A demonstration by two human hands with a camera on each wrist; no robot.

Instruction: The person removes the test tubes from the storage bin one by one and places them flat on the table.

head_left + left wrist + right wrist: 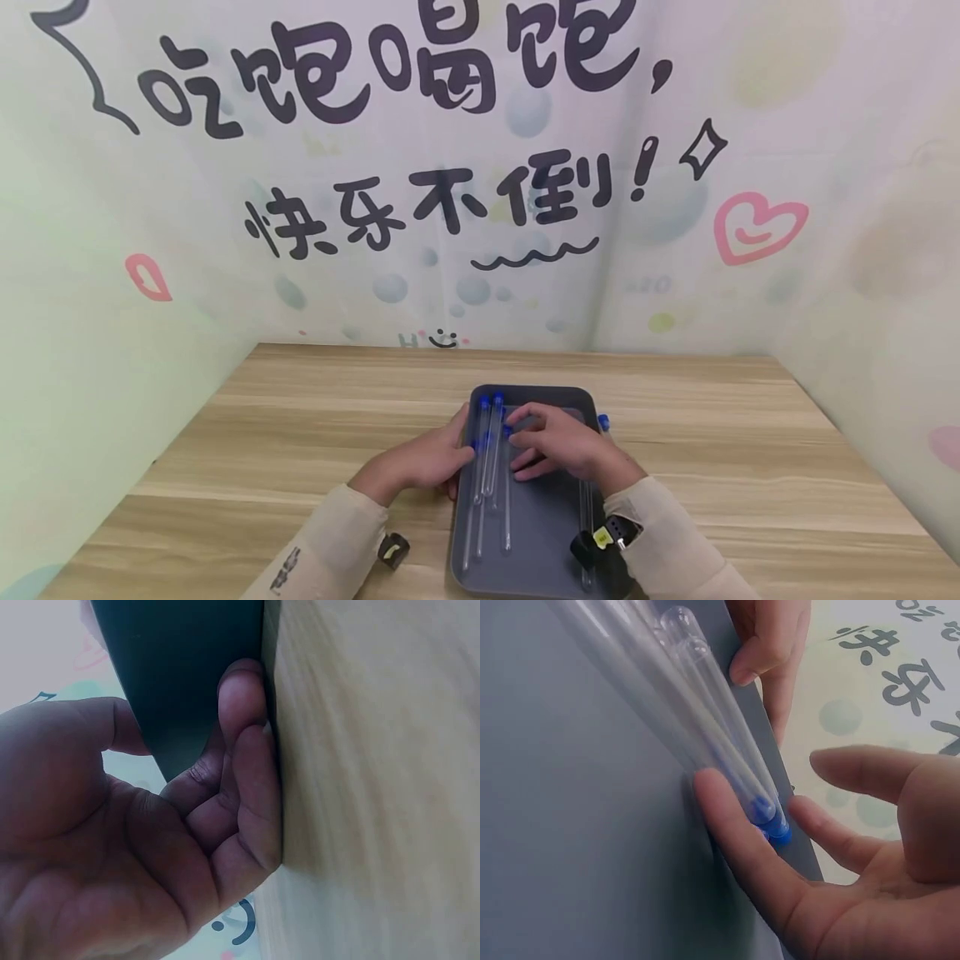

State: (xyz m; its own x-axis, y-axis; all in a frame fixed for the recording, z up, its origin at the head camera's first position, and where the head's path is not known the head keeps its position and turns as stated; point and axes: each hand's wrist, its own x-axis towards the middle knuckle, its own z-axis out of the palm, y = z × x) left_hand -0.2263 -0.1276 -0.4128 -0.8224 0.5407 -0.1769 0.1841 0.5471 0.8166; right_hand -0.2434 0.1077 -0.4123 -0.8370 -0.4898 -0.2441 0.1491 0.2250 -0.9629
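Observation:
A dark grey rectangular tray lies on the table. Several clear test tubes with blue caps are bunched along its left side, some lying over others. My left hand grips the tray's left wall, thumb over the rim; in the left wrist view its curled fingers are against the outer wall, close to the tabletop. Over the tray, beside the capped ends, is my right hand, fingers apart. One fingertip is right by the tubes in the right wrist view; I cannot tell whether it touches.
Another clear tube is along the tray's right side, partly hidden by my right arm. A blue cap shows just past the right rim. Wood-grain table surrounds the tray, and a printed cloth hangs behind.

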